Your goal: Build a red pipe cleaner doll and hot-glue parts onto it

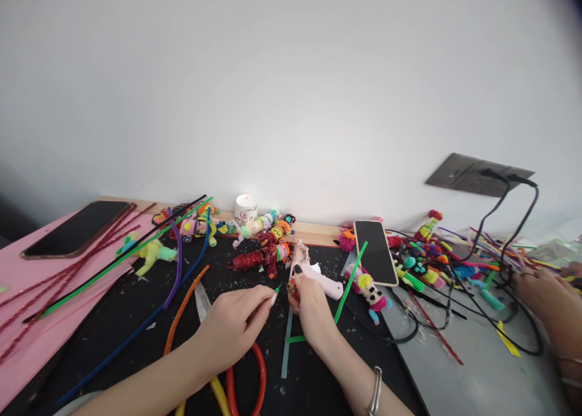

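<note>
My left hand is closed in a pinch on the tip of a green pipe cleaner. Just right of it, my right hand is closed around a small reddish-brown piece, mostly hidden by the fingers. A bent green pipe cleaner passes behind that hand; whether it joins the pinched tip I cannot tell. Right behind my right hand lies a pale pink glue gun, with a translucent glue stick below. Under my left forearm are scissors, with the blade and red handle showing.
Finished pipe-cleaner figures and a paper cup line the wall. Phones lie left and right. Loose pipe cleaners cover the left side. Black cables hang from the outlet. Another person's hand is far right.
</note>
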`<state>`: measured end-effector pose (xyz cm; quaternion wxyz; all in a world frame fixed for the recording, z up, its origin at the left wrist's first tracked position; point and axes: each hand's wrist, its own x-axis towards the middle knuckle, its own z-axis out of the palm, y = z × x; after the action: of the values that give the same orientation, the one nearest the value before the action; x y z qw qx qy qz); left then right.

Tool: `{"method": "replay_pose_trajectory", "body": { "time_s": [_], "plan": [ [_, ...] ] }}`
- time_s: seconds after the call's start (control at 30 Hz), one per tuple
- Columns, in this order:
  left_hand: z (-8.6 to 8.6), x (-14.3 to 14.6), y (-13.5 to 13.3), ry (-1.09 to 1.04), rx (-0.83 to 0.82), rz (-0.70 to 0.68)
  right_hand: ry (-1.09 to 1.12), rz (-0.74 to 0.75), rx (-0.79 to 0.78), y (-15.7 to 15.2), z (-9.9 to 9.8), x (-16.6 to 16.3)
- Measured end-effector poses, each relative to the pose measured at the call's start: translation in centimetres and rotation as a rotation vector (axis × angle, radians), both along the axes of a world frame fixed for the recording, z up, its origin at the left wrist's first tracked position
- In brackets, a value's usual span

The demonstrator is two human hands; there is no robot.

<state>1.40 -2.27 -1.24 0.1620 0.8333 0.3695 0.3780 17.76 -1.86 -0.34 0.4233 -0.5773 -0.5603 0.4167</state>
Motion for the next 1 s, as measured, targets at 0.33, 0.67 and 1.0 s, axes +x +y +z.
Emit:
{"method": "replay_pose_trajectory", "body": {
  "time_s": [0.33,0.67,1.0],
  "plan": [
    [1.1,0.3,0.1,-0.241,-0.461,0.030,0.053,-0.124,0.072,0.8,1.6,2.1],
    [1.9,0.2,1.8,-0.671,-0.802,0.030,-0.528,-0.166,0.198,4.2,3.7,8.3],
    [1.7,-0.1,2.0,-0.778,-0.837,0.004,-0.791,-0.226,0.255,5.9,3.8,7.7]
  ]
}}
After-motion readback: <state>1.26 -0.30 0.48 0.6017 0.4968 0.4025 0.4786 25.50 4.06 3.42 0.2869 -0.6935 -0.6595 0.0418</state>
